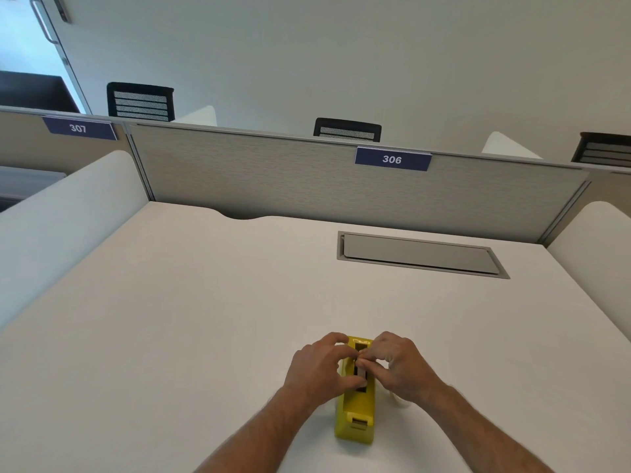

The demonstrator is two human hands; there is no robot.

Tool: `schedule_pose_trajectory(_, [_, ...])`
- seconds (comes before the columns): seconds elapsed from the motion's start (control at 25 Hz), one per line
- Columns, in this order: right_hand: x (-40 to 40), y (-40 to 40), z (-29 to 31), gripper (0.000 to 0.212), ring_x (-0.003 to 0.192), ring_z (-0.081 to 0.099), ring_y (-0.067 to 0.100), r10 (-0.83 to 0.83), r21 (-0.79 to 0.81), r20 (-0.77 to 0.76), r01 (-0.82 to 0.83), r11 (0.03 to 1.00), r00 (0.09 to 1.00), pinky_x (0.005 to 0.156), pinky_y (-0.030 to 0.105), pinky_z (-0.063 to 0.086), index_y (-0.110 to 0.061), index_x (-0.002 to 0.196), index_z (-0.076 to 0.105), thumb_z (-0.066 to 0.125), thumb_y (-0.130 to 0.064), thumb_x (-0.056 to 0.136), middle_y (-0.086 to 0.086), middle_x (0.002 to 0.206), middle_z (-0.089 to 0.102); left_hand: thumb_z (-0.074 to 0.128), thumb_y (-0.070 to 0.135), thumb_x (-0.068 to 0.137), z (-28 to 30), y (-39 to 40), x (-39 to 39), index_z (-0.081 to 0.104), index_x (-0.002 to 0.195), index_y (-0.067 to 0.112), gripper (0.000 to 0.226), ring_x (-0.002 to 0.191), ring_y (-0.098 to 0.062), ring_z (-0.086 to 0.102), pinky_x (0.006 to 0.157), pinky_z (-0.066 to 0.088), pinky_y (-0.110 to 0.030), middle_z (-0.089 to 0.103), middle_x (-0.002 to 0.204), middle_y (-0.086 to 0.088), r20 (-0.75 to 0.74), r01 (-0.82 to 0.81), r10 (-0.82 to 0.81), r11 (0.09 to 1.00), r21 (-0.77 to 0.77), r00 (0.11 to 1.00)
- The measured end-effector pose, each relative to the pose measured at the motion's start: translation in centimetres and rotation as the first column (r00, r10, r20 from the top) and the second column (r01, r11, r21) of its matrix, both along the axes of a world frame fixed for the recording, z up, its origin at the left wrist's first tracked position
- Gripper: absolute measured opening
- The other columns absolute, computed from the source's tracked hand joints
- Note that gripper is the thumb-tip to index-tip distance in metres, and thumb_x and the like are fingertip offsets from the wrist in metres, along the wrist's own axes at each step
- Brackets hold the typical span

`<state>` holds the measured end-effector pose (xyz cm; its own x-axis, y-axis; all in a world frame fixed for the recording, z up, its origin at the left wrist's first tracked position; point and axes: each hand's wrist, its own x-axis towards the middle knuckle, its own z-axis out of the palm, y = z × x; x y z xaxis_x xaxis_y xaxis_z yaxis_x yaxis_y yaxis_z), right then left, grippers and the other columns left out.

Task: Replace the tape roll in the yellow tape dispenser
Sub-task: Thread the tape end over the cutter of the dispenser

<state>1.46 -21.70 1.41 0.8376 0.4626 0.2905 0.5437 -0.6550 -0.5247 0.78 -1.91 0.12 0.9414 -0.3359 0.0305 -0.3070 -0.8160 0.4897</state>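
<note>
The yellow tape dispenser (355, 409) stands on the white desk (205, 319) near its front edge, cutter end toward me. My left hand (321, 367) grips its left side, fingers curled over the top slot. My right hand (401, 365) comes from the right, its fingertips pinched together on a small grey piece at the slot in the dispenser's middle. Whether that piece is the tape roll or its core is hidden by the fingers. A pale object (399, 401) peeks out on the desk under my right wrist, mostly covered.
A grey cable hatch (420, 256) is set flush in the desk at the back right. A grey partition (307, 179) with a blue "306" sign closes the far edge. White side panels stand left and right. Chair backs show beyond the partition.
</note>
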Motion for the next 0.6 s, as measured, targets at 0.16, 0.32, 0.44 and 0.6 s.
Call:
schedule_pose_trajectory(0.16, [0.15,-0.06,-0.15,0.005,0.079,0.062,0.011,0.008,-0.010,0.013,-0.008,1.000,1.000,0.065,0.034,0.057,-0.022,0.086,0.079,0.076,-0.020,0.083,-0.008,0.079,0.076,0.064,0.071,0.072,0.10,-0.01,0.04,0.062,0.121,0.043,0.056,0.097,-0.008,0.065,0.083,0.053,-0.032,0.049,0.141,0.020,-0.002,0.005,-0.005,1.000,0.002,1.000])
schedule_pose_trajectory(0.32, [0.27,-0.05,-0.32,0.005,0.077,0.061,0.011,0.012,-0.006,0.039,-0.012,1.000,0.999,0.063,0.032,0.056,-0.022,0.085,0.077,0.073,-0.022,0.084,-0.008,0.077,0.074,0.064,0.071,0.072,0.25,-0.01,0.05,0.062,0.121,0.044,0.056,0.097,-0.008,0.065,0.083,0.053,-0.032,0.049,0.140,0.020,-0.001,0.009,-0.009,1.000,0.006,1.000])
schedule_pose_trajectory(0.44, [0.41,0.00,-0.48,0.003,0.076,0.061,0.012,0.009,-0.013,0.054,-0.009,1.000,0.998,0.062,0.032,0.055,-0.021,0.085,0.076,0.074,-0.020,0.085,-0.007,0.075,0.073,0.064,0.071,0.072,0.22,0.00,0.00,0.062,0.120,0.044,0.056,0.097,-0.008,0.065,0.082,0.052,-0.031,0.049,0.140,0.020,0.000,0.007,-0.007,1.000,0.008,1.000])
schedule_pose_trajectory(0.6, [0.44,0.02,-0.65,0.007,0.074,0.059,0.012,0.009,-0.021,0.069,-0.007,1.000,0.998,0.062,0.030,0.054,-0.019,0.083,0.074,0.070,-0.023,0.087,-0.005,0.073,0.071,0.065,0.071,0.072,0.31,-0.01,0.01,0.062,0.120,0.042,0.056,0.096,-0.008,0.065,0.081,0.053,-0.032,0.050,0.139,0.020,-0.001,0.011,-0.011,1.000,0.009,1.000])
